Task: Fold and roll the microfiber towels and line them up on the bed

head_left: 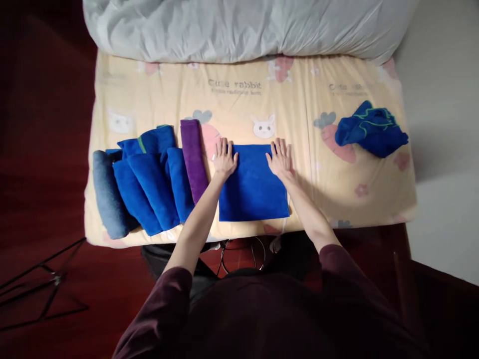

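A blue towel (255, 187) lies flat in a near-square shape on the bed, right in front of me. My left hand (225, 158) rests palm down on its far left corner, fingers stretched out. On the far right corner lies my right hand (280, 157), also flat with fingers spread. Just left of my left hand is a rolled or folded purple towel (193, 159). Beside that sit several blue towels (153, 184), rolled or folded, and a grey-blue rolled towel (110, 194) at the left end.
A crumpled blue towel (374, 130) with green edging lies to the right on the yellow patterned bed sheet (239, 109). Behind is a bunched pale quilt (239, 30). Black thin metal legs (52, 279) stand on the dark red floor at left.
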